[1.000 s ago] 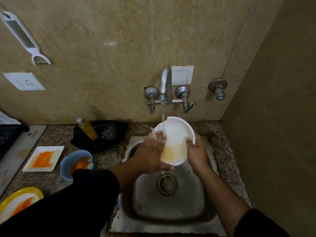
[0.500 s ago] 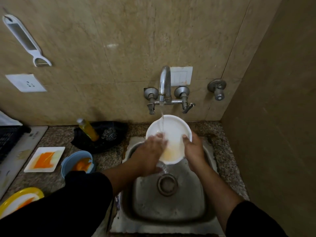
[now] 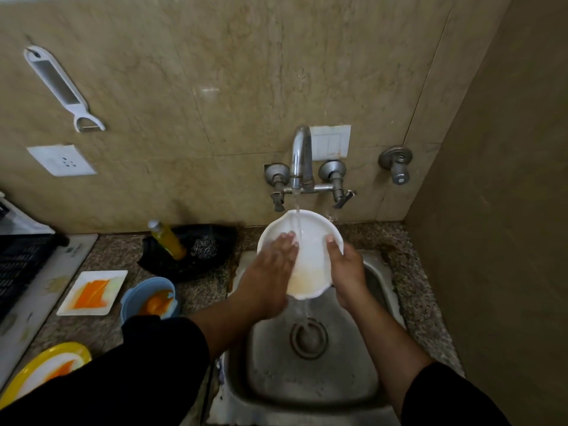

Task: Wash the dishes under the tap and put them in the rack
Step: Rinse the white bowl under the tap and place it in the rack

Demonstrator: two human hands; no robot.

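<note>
From my feed, right hand (image 3: 345, 272) grips the white plate (image 3: 310, 259) rim; left hand (image 3: 270, 269) lies flat on it, hiding its left side under the tap (image 3: 301, 155).

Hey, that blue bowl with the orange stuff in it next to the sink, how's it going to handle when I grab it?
The blue bowl looks like thin plastic, so probably stiff and light. Orange residue coats its inside, so it may feel greasy or slippery, more so with the left hand and right hand wet from the tap. It sits upright on the granite counter, so it is unlikely to roll.
</note>
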